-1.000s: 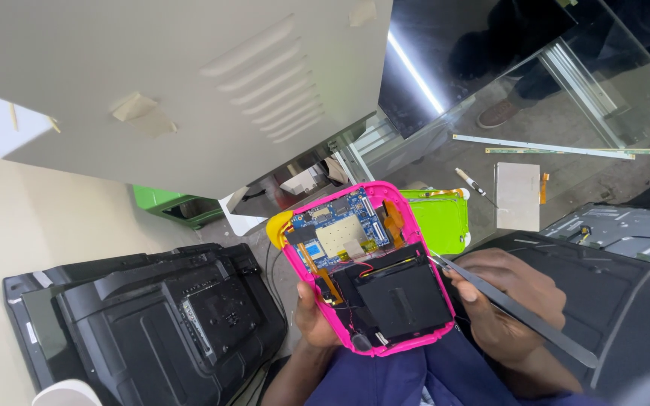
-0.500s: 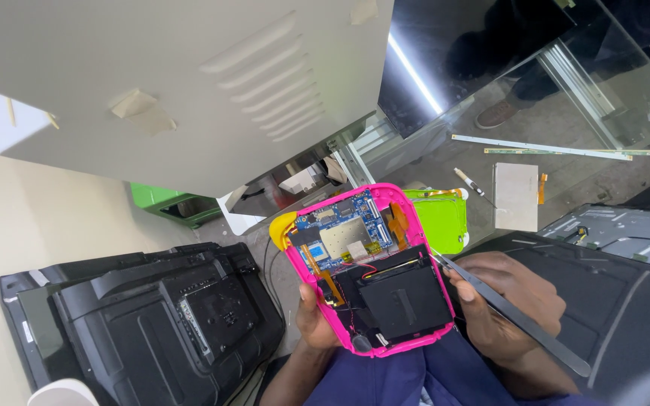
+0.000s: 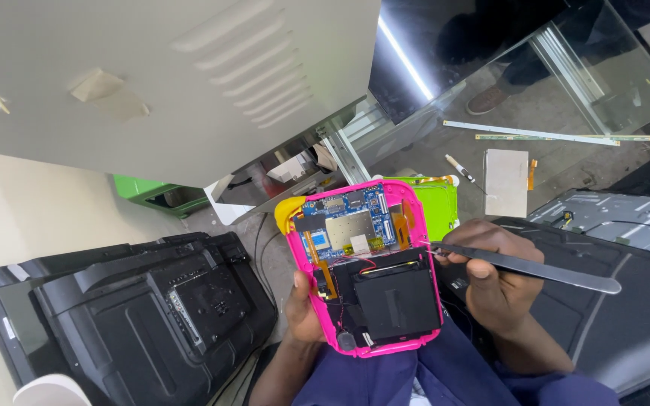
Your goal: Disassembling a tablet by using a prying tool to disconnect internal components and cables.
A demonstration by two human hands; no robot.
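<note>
My left hand (image 3: 304,307) grips the left edge of an opened pink tablet (image 3: 362,267), held up with its back cover off. Inside it I see a blue circuit board (image 3: 347,222) at the top and a black battery (image 3: 396,301) below, with thin wires between them. My right hand (image 3: 494,282) pinches grey metal tweezers (image 3: 524,265) whose tip touches the tablet's right inner edge, just above the battery. A yellow corner bumper (image 3: 286,212) sticks out at the tablet's upper left.
A black television back shell (image 3: 144,316) lies at the left, another dark panel (image 3: 611,301) at the right. A green tablet case (image 3: 438,203) sits behind the pink one. A large grey metal cabinet (image 3: 159,83), a glass sheet (image 3: 566,75), a small silver panel (image 3: 507,180) and thin strips lie beyond.
The tablet and both hands have shifted very slightly to the right in view; the tweezers' tip stays at the tablet's right inner edge.
</note>
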